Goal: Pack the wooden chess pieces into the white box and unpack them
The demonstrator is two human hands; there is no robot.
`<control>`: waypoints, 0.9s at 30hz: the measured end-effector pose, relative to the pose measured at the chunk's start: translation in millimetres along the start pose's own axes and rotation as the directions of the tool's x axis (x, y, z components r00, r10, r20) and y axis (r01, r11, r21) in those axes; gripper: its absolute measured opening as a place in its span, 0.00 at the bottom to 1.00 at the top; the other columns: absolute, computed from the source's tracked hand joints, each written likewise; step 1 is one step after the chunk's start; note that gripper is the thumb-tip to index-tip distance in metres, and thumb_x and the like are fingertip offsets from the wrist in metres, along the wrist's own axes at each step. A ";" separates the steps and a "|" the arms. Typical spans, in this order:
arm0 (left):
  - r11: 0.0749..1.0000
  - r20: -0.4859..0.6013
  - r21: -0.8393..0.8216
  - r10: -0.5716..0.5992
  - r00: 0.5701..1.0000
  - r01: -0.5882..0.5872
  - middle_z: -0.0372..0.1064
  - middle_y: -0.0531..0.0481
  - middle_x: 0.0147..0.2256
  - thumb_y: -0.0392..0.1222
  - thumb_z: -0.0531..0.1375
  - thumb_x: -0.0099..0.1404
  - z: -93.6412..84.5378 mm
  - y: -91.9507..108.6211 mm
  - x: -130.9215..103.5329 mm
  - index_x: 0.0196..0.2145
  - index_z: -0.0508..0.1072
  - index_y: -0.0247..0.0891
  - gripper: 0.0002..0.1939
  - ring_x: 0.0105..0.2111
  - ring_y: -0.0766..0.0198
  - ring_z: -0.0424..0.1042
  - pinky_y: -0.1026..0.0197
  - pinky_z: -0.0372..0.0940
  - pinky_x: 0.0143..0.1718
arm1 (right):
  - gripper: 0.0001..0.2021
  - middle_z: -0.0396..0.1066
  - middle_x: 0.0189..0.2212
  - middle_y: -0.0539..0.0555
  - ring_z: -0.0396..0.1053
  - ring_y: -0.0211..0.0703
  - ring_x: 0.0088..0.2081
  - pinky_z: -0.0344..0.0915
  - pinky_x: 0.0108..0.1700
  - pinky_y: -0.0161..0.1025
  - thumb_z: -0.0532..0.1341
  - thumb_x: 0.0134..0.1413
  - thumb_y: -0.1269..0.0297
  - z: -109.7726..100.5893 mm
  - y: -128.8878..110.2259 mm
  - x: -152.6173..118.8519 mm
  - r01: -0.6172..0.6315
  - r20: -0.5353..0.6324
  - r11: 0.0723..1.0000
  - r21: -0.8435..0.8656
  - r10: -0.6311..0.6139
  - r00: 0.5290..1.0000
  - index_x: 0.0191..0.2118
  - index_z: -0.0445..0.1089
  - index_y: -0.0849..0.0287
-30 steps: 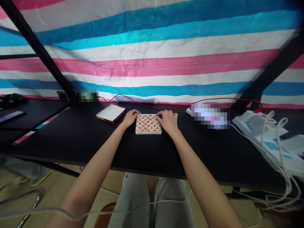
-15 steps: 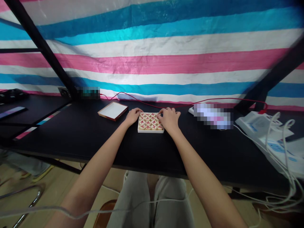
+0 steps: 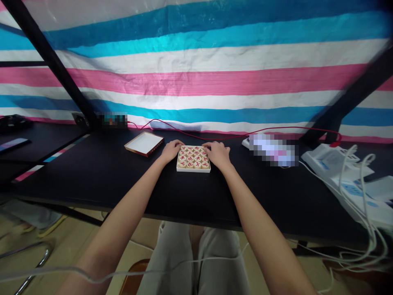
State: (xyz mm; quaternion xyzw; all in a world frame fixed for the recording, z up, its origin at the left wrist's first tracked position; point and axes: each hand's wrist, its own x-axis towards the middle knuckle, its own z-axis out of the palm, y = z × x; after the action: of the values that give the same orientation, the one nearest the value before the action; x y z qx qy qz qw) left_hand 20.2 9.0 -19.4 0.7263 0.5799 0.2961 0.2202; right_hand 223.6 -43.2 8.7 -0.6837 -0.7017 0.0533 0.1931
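A shallow white box (image 3: 193, 170) lies on the black desk (image 3: 196, 200), midway along its length and set back from the front edge, toward the rear edge. It contains round pale pieces (image 3: 190, 159), arranged in rows. Each fully visible piece carries a red character on its top face; the characters are too small to read with certainty.

The left hand (image 3: 171, 150) is positioned at the rear left corner of the box, fingers bent toward it. The right hand (image 3: 217, 155) is positioned at the rear right corner, thumb and fingers curled over the adjoining pieces. Whether either hand grips the box or a piece cannot be determined.

A lid (image 3: 143, 143) rests left of the box, near the rear edge of the desk, white interior upward. Its reddish-brown side wall bears dark printed marks, not legible. White power strips (image 3: 350, 184) with blue panels occupy the right end of the desk. A red cable (image 3: 288, 128) runs along the rear edge to them.
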 end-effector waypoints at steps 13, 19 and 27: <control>1.000 0.000 0.010 -0.005 1.000 0.005 0.73 0.47 0.36 0.41 0.50 0.60 -0.7 2.3 -1.6 0.37 0.75 0.38 0.15 0.37 0.59 0.69 0.60 0.62 0.41 | 0.08 0.68 0.43 0.54 0.59 0.50 0.47 0.52 0.45 0.47 0.57 0.54 0.60 -0.6 4.9 0.3 -0.001 -0.034 0.998 0.062 0.003 0.999 0.39 0.70 0.51; 1.000 0.001 0.029 -0.006 1.000 0.006 0.73 0.47 0.37 0.42 0.49 0.60 -0.4 0.7 -0.8 0.37 0.75 0.38 0.15 0.38 0.59 0.70 0.60 0.62 0.41 | 0.08 0.67 0.44 0.54 0.59 0.51 0.48 0.53 0.46 0.49 0.58 0.53 0.60 1.5 8.6 5.0 -0.018 -0.020 0.994 0.108 0.021 1.000 0.38 0.70 0.52; 1.000 -0.004 0.026 0.001 1.000 -0.001 0.73 0.47 0.37 0.41 0.49 0.60 -0.7 2.2 -1.9 0.37 0.75 0.38 0.15 0.38 0.59 0.70 0.60 0.62 0.42 | 0.10 0.65 0.47 0.53 0.57 0.53 0.49 0.53 0.47 0.53 0.57 0.53 0.55 1.9 15.7 9.1 -0.009 0.050 0.990 0.141 0.002 0.999 0.39 0.72 0.47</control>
State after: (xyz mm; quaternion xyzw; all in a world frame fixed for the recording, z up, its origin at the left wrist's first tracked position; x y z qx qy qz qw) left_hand 21.0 6.7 -17.8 0.7288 0.5838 0.2903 0.2092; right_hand 237.8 -33.0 3.5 -0.6688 -0.6988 0.1204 0.2232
